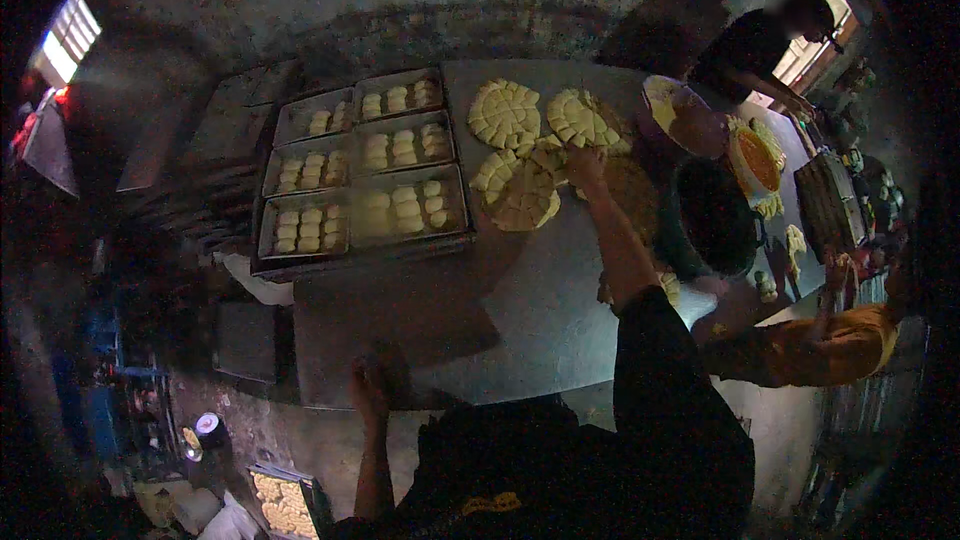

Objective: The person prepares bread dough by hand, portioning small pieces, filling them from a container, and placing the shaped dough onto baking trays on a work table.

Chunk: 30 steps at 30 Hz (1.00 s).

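Note:
My right hand (586, 170) reaches across the metal table and has its fingers down among cut dough pieces (547, 158), closed on a dough piece; the fingertips are partly hidden. Around it lie flat rounds of dough scored into pieces: a far-left round (504, 114), a far-right round (582, 118) and a nearer round (522, 195) in shadow. Near the table's front edge, my left hand (369, 386) is curled, apart from the dough. Whatever it may hold is hidden in the dim light.
Several rectangular pans (360, 242) with rows of dough pieces stand left. A large dark tub (712, 218), a purple basin (690, 122) and an orange bowl (757, 160) stand right. A person (765, 52) works at the far right; another person's orange sleeve (835, 345) is nearer.

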{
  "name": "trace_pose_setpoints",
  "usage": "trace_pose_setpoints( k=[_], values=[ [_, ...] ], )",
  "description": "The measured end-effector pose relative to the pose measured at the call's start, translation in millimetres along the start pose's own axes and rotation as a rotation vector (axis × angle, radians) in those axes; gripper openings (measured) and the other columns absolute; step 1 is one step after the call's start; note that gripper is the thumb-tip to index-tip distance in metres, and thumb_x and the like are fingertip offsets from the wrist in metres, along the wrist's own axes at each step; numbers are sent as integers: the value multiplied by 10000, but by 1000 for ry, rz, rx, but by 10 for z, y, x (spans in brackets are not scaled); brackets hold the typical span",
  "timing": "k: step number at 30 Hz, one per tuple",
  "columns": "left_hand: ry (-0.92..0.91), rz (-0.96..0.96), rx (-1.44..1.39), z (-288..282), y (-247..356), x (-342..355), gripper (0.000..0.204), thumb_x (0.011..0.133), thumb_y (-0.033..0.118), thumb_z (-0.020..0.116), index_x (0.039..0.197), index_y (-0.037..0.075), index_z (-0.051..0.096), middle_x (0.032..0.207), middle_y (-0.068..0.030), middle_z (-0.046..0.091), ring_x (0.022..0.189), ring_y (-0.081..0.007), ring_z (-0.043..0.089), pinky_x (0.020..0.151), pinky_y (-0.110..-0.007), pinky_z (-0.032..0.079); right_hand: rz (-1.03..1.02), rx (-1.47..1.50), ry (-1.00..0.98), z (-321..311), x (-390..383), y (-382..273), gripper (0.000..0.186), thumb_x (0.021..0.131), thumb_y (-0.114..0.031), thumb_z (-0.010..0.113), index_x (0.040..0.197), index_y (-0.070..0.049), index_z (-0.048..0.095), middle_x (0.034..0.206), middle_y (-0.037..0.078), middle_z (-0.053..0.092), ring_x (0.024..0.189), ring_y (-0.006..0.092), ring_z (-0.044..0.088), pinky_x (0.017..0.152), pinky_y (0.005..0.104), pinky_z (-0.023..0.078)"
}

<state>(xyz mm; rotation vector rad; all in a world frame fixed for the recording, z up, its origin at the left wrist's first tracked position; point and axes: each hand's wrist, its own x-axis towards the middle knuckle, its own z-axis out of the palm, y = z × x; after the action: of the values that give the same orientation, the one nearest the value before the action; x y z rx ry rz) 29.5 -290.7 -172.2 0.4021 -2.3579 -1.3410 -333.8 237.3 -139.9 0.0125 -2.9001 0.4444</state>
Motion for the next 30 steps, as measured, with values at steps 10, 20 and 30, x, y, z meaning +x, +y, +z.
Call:
trace_pose_setpoints(
  k=[10, 20, 30],
  values=[
    [-358, -395, -474, 647, 1226, -503, 407, 986, 266, 524, 1323, 44, 475, 1151, -110, 604, 1048, -196, 584, 854, -330, 487, -204, 807, -156, -983, -1397, -880, 581, 708, -25, 779, 1231, -98, 535, 1101, 86, 599, 1031, 235, 595, 845, 378, 500],
    [-1021, -386, -465, 1980, 2265, -907, 447, 851, 160, 736, 1234, 22, 550, 1207, -112, 578, 1093, -176, 574, 892, -331, 505, 40, 1085, -359, -1520, -3513, -237, 266, 797, -7, 735, 1037, -55, 629, 1117, 74, 565, 1041, 178, 583, 839, 318, 524],
    [-685, 323, -199, 2805, 3115, -445, 413, 834, 260, 754, 1143, 18, 626, 1137, -125, 641, 1181, -231, 553, 1006, -335, 418, 221, 722, 58, -2122, -3731, 468, 282, 807, -75, 687, 1078, -42, 617, 1051, 152, 600, 945, 316, 625, 769, 376, 524]
  ],
)
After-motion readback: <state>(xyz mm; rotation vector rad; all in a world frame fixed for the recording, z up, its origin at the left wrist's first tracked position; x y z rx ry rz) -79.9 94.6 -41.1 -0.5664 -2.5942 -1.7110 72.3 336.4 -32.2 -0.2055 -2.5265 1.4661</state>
